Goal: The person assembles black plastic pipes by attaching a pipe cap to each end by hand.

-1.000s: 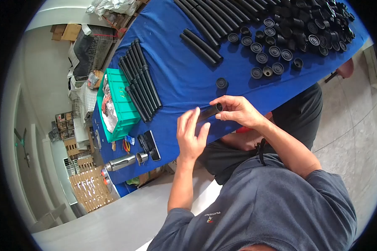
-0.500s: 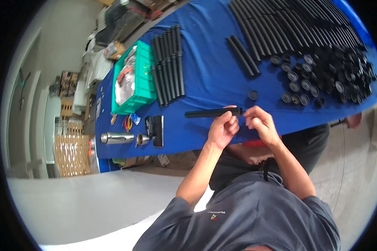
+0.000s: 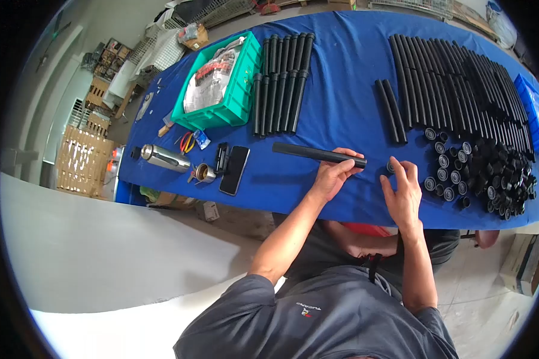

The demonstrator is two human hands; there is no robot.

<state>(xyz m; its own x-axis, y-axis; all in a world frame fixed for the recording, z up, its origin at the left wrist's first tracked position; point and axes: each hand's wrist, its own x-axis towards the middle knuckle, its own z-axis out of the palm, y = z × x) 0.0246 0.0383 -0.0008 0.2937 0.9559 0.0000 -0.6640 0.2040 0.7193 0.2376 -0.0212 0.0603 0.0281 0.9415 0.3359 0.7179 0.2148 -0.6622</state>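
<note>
My left hand [image 3: 331, 178] is closed round a black tube [image 3: 299, 151] near its right end, holding it roughly level over the blue-covered table. To the right, my right hand [image 3: 405, 197] has its thumb and fingers apart, with the fingertips at a single black round cap [image 3: 390, 166]. Beyond the tube's end lies a loose heap of black caps [image 3: 500, 173], several showing ringed faces. Two loose black tubes [image 3: 391, 112] lie side by side above my right hand.
Rows of black tubes [image 3: 455, 84] cover the right back. More tubes with collars [image 3: 284, 84] lie beside a green crate [image 3: 236, 90]. A steel flask [image 3: 164, 158], a metal cup [image 3: 205, 173], a phone [image 3: 235, 170] and orange-handled pliers [image 3: 187, 142] sit at left. A blue bin [image 3: 536, 116] stands far right.
My right hand has moved away from the tube's end to the single cap, and its fingers have spread. My left hand still holds the tube. The camera view has shifted.
</note>
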